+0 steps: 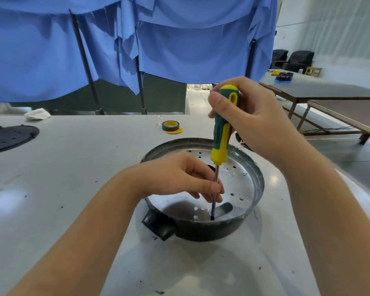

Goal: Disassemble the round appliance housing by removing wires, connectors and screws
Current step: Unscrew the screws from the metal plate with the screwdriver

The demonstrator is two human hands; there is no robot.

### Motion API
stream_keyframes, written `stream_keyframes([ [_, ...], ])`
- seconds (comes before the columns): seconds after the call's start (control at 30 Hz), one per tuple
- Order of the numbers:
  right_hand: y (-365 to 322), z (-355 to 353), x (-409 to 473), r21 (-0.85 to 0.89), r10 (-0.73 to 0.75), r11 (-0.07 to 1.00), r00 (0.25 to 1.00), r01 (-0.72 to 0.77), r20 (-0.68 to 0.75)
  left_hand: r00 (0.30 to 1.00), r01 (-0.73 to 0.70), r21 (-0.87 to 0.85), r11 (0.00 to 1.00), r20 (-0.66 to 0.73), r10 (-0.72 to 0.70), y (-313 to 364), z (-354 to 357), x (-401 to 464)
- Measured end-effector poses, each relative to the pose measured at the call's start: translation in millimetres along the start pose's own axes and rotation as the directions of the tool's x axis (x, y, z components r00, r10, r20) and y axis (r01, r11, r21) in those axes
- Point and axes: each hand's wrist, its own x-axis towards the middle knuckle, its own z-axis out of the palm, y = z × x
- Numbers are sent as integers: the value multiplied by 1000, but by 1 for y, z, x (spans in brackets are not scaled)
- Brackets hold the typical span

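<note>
The round appliance housing (247,184), a black shell with a shiny perforated metal plate inside, lies on the white table in front of me. A green and yellow screwdriver (221,137) stands almost upright in it, its tip down near the front rim beside an oblong slot. My right hand (250,116) grips the handle from the right. My left hand (179,178) reaches in over the plate and pinches the metal shaft between thumb and fingers. A black socket (158,226) sticks out of the housing's front left.
A roll of black tape with a yellow core (171,126) lies behind the housing. A black perforated round cover (9,137) rests at the table's left edge, a white cloth (37,114) behind it. Blue curtains (158,50) hang at the back. Other tables (329,90) stand to the right.
</note>
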Motion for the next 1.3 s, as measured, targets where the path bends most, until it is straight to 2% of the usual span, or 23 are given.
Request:
stream_keyframes([
  [0.1, -1, 2, 0, 23, 14, 1000, 999, -13, -43, 1000, 8, -92, 996, 7, -8, -8, 2, 2],
  [0.23, -1, 1, 1, 308, 86, 946, 995, -97, 48, 1000, -2, -187, 982, 19, 5, -13, 4, 4],
  [0.43, 3, -2, 0, 691, -22, 692, 951, -208, 308, 999, -31, -220, 975, 35, 40, -14, 5, 4],
  [0.53, 4, 5, 0, 799, -60, 540, 935, -263, 349, 998, -31, -233, 972, 44, 42, -14, 5, 4],
  [0.6, 3, 11, 0, 835, -68, 477, 936, -273, 345, 998, -29, -227, 973, 48, 41, -14, 5, 4],
  [0.7, -1, 19, 1, 839, -22, 489, 958, -239, 286, 998, -35, -219, 975, 41, 45, -14, 6, 4],
  [0.87, -7, 24, 0, 756, 82, 627, 981, -187, 175, 998, -41, -185, 982, 46, 50, -12, 7, 5],
  [0.97, -7, 21, -1, 765, 68, 607, 973, -214, 219, 998, -31, -178, 983, 53, 41, -10, 8, 5],
  [1.17, -2, 9, 2, 828, -34, 462, 927, -317, 374, 999, 2, -162, 987, 44, 5, -11, 8, 6],
  [1.23, -1, 11, 2, 822, -5, 482, 937, -304, 350, 999, 16, -155, 988, 49, -8, -12, 7, 6],
  [1.3, 0, 13, 4, 755, 119, 579, 948, -309, 297, 999, 21, -154, 988, 47, -14, -13, 6, 6],
])
